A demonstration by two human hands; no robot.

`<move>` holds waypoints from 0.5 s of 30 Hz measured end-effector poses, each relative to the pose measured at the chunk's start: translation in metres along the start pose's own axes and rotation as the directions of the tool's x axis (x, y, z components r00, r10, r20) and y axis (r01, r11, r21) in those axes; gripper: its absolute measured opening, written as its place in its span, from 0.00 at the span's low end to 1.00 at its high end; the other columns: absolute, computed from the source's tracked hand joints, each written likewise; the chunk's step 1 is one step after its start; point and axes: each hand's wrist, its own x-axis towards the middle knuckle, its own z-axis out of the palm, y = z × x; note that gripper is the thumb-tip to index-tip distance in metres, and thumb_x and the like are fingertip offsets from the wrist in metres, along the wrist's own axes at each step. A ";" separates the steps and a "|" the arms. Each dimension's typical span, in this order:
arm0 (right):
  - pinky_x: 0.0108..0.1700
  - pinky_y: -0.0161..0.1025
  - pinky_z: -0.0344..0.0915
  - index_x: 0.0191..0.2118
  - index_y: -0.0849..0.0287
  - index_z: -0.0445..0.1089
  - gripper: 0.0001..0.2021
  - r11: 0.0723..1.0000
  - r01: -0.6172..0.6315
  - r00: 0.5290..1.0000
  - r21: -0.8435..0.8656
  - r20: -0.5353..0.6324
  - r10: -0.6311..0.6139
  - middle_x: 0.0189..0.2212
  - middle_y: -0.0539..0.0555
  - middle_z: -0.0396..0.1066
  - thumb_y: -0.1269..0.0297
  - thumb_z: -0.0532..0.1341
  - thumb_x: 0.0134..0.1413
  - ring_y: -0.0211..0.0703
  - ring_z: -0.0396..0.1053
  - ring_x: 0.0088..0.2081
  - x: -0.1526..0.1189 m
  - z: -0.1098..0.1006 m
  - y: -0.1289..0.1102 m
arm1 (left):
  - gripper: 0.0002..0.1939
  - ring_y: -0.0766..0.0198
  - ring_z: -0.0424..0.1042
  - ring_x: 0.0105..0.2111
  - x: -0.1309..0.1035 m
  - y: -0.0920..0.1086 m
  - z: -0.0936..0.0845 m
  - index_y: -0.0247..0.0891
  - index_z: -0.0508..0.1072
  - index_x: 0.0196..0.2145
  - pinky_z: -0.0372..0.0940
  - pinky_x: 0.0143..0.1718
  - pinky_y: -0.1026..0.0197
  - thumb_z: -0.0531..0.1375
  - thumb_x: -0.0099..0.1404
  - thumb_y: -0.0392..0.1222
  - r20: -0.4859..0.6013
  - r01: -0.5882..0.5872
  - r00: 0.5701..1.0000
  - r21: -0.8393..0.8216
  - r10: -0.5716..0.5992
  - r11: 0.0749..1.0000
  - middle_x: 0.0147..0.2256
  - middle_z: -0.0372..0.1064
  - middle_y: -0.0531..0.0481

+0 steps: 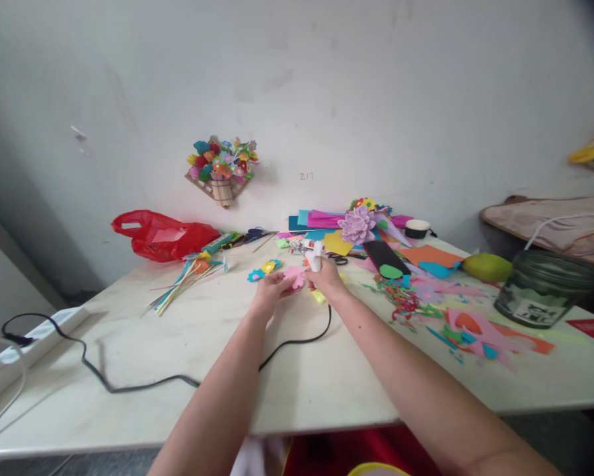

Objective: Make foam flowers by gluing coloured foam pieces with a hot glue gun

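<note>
Near the middle of the white table, my left hand [273, 291] pinches the edge of a pink foam flower [295, 276]. My right hand [326, 277] is wrapped round a white glue gun [315, 254], whose nozzle end points left above the pink flower. A black cord runs from beneath my right hand toward the left. Just beyond my left hand lie a blue flower [256, 275] and a yellow-centred blue flower [270, 266]. Some yellow foam [318, 296] shows below my right hand.
A red plastic bag [165, 238] and thin sticks [182, 287] lie at the left. A power strip [43, 344] is at the left edge. Foam sheets, a black phone [386, 258], coloured scraps [480, 334] and a green glass jar [537, 291] occupy the right.
</note>
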 end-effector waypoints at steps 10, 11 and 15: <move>0.11 0.28 0.51 0.32 0.62 0.63 0.13 0.994 0.008 0.994 0.106 0.110 -0.019 0.15 0.48 0.65 0.60 0.61 0.39 0.28 0.54 0.10 0.000 -0.011 -0.006 | 0.14 0.62 0.72 0.27 0.005 -0.003 -0.010 0.34 0.65 0.30 0.67 0.30 0.61 0.63 0.46 0.40 -0.096 0.023 0.995 -0.148 -0.037 0.989 0.26 0.70 0.49; 0.11 0.28 0.50 0.31 0.62 0.63 0.13 0.994 -0.017 0.989 0.108 0.148 0.001 0.15 0.48 0.66 0.58 0.60 0.39 0.29 0.54 0.09 0.000 -0.014 -0.007 | 0.14 0.62 0.72 0.27 0.007 -0.004 -0.012 0.34 0.64 0.30 0.67 0.29 0.62 0.63 0.46 0.39 -0.118 0.021 0.992 -0.160 -0.040 0.987 0.26 0.70 0.50; 0.10 0.28 0.48 0.29 0.62 0.62 0.15 0.996 -0.073 0.961 0.042 0.271 0.059 0.15 0.50 0.67 0.55 0.60 0.40 0.29 0.54 0.09 -0.001 -0.022 -0.012 | 0.10 0.63 0.72 0.27 0.012 -0.011 -0.021 0.34 0.63 0.28 0.67 0.28 0.64 0.62 0.48 0.36 -0.165 0.036 0.984 -0.197 -0.070 0.980 0.24 0.69 0.52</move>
